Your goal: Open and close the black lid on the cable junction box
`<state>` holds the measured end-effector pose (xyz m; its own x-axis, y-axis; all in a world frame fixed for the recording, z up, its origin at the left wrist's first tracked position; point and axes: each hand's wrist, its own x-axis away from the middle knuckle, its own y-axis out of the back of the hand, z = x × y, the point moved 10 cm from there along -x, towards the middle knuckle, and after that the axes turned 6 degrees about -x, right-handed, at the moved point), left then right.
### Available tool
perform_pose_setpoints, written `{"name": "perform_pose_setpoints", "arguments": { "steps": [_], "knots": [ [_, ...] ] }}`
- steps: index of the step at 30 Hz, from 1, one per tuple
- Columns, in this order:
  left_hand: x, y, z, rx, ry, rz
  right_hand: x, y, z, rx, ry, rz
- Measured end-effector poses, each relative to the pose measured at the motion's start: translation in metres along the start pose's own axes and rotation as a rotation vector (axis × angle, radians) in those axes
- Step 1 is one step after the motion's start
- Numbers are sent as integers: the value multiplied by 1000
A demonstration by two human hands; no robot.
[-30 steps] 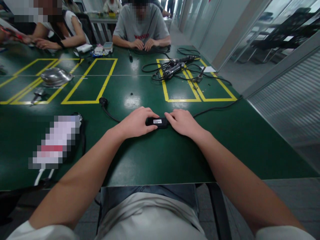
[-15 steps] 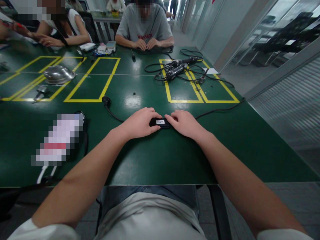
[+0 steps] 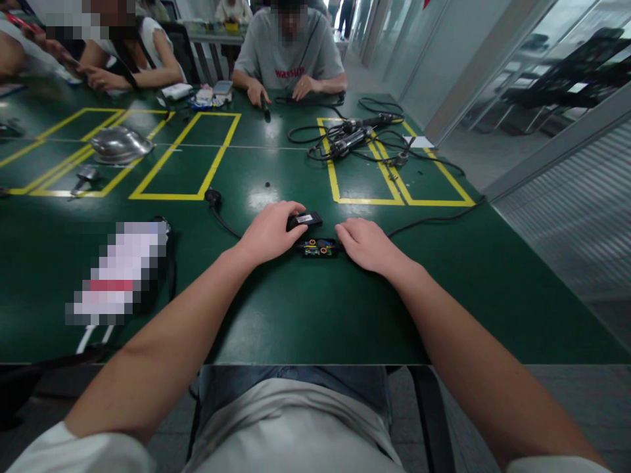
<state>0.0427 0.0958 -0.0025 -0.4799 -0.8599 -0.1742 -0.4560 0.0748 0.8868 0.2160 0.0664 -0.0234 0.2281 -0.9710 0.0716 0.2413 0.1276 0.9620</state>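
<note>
My left hand (image 3: 275,230) grips a black plastic cover (image 3: 308,219) with a white label, fingers and thumb closed on its left end. Just below the cover lies the opened black case (image 3: 319,248), with a circuit board and copper-coloured coils showing inside. Beside the right end of the case rests my right hand (image 3: 363,243), its fingers partly stretched out; no object shows in it. A black cable (image 3: 434,215) runs off to the right from behind this hand. Left of my left hand, another cable ends in a black plug (image 3: 213,197).
A phone-like device (image 3: 116,272), blurred out, lies at left. Black tools with tangled cables (image 3: 350,139) lie at the back right. A shiny metal shell (image 3: 121,144) sits at the back left. Across the green table (image 3: 315,315) a person (image 3: 296,59) works with both hands.
The labelled cover has come off the case and moved up in my left hand, baring the circuit board. My right hand has drawn slightly away. The person opposite has reached to a small black object.
</note>
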Motion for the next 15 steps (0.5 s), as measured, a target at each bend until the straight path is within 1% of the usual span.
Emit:
{"name": "perform_pose_setpoints", "arguments": {
  "steps": [2,4,7,8,9,10,13,15],
  "knots": [
    [0,-1,4,-97,-3,-8,0,1,1,-9,17,0],
    [1,1,5,-137,-13,-13,0,2,0,-14,22,7],
    [4,16,0,-213,-3,-80,1,4,-5,-8,-9,8],
    [4,21,-1,-257,10,-84,1,5,-6,-2,-24,5],
    [5,24,-2,-311,30,-64,2,6,-7,4,-37,4],
    [6,23,-2,-370,51,-13,2,6,-7,11,-45,5],
    [12,10,7,-500,146,186,3,5,-5,30,-50,3],
    [16,1,14,-530,181,263,3,6,-3,37,-48,-9]
  ]
}}
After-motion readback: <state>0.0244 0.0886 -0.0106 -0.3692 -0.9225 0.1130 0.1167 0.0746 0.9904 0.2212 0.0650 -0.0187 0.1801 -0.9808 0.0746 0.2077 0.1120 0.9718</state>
